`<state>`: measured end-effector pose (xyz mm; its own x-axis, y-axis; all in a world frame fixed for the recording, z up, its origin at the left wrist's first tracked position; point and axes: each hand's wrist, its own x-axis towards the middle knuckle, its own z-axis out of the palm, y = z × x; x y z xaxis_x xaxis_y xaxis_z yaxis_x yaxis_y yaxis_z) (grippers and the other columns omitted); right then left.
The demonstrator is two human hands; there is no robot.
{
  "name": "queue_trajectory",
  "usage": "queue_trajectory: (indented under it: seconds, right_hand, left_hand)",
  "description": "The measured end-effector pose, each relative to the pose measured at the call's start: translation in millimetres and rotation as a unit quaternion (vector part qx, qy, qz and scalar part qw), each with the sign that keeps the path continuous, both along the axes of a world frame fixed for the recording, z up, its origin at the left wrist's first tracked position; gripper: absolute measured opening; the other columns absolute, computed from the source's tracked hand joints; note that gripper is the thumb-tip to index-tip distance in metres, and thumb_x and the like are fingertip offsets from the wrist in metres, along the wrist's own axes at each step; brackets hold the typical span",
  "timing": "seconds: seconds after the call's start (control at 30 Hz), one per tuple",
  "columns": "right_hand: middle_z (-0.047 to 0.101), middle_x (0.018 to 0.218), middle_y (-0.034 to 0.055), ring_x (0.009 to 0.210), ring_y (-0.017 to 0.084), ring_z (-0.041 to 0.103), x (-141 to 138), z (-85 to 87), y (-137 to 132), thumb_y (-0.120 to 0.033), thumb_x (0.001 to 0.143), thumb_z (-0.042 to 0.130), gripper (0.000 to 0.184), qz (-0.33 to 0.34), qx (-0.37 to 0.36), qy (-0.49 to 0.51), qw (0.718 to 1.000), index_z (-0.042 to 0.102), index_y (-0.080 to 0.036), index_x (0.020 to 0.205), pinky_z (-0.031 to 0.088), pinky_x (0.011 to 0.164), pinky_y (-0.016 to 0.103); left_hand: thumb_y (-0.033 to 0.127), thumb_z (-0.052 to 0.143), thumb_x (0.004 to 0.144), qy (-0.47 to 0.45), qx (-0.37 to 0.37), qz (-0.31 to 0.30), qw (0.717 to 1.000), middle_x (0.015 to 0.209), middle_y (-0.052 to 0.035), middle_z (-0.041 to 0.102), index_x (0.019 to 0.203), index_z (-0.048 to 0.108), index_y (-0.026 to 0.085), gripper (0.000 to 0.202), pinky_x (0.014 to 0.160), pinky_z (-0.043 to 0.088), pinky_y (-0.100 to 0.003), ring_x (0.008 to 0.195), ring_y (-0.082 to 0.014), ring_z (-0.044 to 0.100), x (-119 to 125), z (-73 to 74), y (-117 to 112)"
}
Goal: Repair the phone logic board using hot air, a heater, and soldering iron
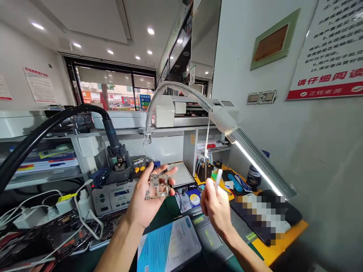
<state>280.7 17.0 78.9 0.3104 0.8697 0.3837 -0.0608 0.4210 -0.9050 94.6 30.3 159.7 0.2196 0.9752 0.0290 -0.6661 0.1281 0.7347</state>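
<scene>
My left hand (146, 202) is raised palm up, its fingers partly curled around a small silvery circuit board (157, 186) with cut-outs, which rests against the palm and fingers. The fingertips show behind and beside the board. My right hand (216, 206) is closed in a fist-like grip around a slim white pen-like stick (219, 176), whose upper end sticks out above the thumb. What the stick's lower end looks like is hidden by the hand. The two hands are apart, both above the work surface. Below them lies a blue and white box (170, 245).
A lit tube lamp (258, 162) on a bendable arm hangs at the right. A black flexible-arm device (116, 147) stands behind a grey control unit (115, 196). White chargers and cables (82, 211) crowd the left. A dark phone (251, 221) lies on the right, partly blurred.
</scene>
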Motion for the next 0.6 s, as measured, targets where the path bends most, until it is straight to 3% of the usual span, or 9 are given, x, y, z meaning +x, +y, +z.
queue_trajectory:
  seconds: [0.03, 0.1, 0.13, 0.23, 0.37, 0.47, 0.6]
  right_hand:
    - [0.029, 0.044, -0.0093, 0.033, 0.008, 0.03, 10.3, -9.4, 5.1, -0.061, 0.098, 0.047, 0.051, 0.054, -0.095, 0.041, 0.993, 0.042, -0.022, 0.065, 0.023, 0.032, 0.021]
    - [0.027, 0.044, -0.0113, 0.031, 0.007, 0.023, 31.4, -26.5, 14.1, -0.063, 0.096, 0.049, 0.049, 0.152, -0.25, 0.162, 0.942, 0.045, -0.022, 0.07, 0.018, 0.029, 0.018]
    - [0.028, 0.045, -0.0114, 0.031, 0.006, 0.021, 41.2, -33.6, 17.1, -0.061, 0.098, 0.046, 0.048, 0.163, -0.281, 0.181, 0.928, 0.044, -0.022, 0.071, 0.017, 0.029, 0.018]
    - [0.027, 0.046, -0.0121, 0.031, 0.005, 0.017, 62.7, -47.6, 20.2, -0.058, 0.102, 0.039, 0.047, 0.159, -0.31, 0.2, 0.916, 0.043, -0.022, 0.072, 0.016, 0.03, 0.016]
    - [0.026, 0.045, -0.0115, 0.032, 0.006, 0.022, 71.4, -53.8, 22.8, -0.05, 0.104, 0.033, 0.046, 0.141, -0.326, 0.186, 0.916, 0.039, -0.022, 0.069, 0.023, 0.032, 0.017]
    - [0.034, 0.047, -0.0089, 0.035, 0.008, 0.033, 71.2, -57.0, 30.9, -0.046, 0.104, 0.034, 0.044, 0.097, -0.319, 0.139, 0.932, 0.043, -0.021, 0.069, 0.028, 0.034, 0.018]
    - [0.037, 0.048, -0.0078, 0.036, 0.007, 0.033, 73.1, -60.4, 47.7, -0.05, 0.104, 0.039, 0.047, -0.003, -0.273, 0.03, 0.961, 0.05, -0.018, 0.071, 0.024, 0.034, 0.018]
  left_hand:
    - [0.034, 0.057, 0.093, 0.014, -0.042, -0.01, 0.999, 0.115, -0.0246, 0.069, 0.114, 0.062, 0.008, 0.034, 0.057, 0.058, -0.033, 0.07, -0.0208, 0.069, -2.1, -11.3, 0.0]
    - [0.033, 0.06, 0.092, 0.033, -0.118, -0.025, 0.992, 0.109, -0.0237, 0.071, 0.123, 0.057, 0.006, 0.041, 0.058, 0.06, -0.034, 0.071, -0.0232, 0.071, -8.5, -35.9, -0.4]
    - [0.032, 0.062, 0.091, 0.035, -0.153, -0.026, 0.987, 0.104, -0.0225, 0.071, 0.125, 0.055, 0.005, 0.044, 0.058, 0.061, -0.034, 0.071, -0.0238, 0.071, -12.6, -48.0, -0.9]
    - [0.028, 0.06, 0.092, 0.007, -0.217, -0.023, 0.976, 0.104, -0.0218, 0.071, 0.131, 0.052, 0.004, 0.047, 0.059, 0.062, -0.033, 0.073, -0.0232, 0.072, -26.7, -76.3, -2.1]
    - [0.024, 0.057, 0.092, -0.04, -0.219, -0.043, 0.974, 0.114, -0.0205, 0.069, 0.137, 0.049, 0.007, 0.049, 0.057, 0.061, -0.031, 0.072, -0.0199, 0.07, -40.4, -94.2, -1.1]
    - [0.024, 0.059, 0.09, -0.051, -0.207, -0.044, 0.976, 0.119, -0.0205, 0.068, 0.132, 0.052, 0.008, 0.046, 0.055, 0.059, -0.029, 0.07, -0.0177, 0.069, -44.7, -104.7, -0.6]
    - [0.028, 0.064, 0.088, -0.029, -0.207, -0.03, 0.977, 0.12, -0.0206, 0.069, 0.124, 0.059, 0.008, 0.041, 0.055, 0.059, -0.03, 0.071, -0.0189, 0.069, -47.5, -119.4, -3.3]
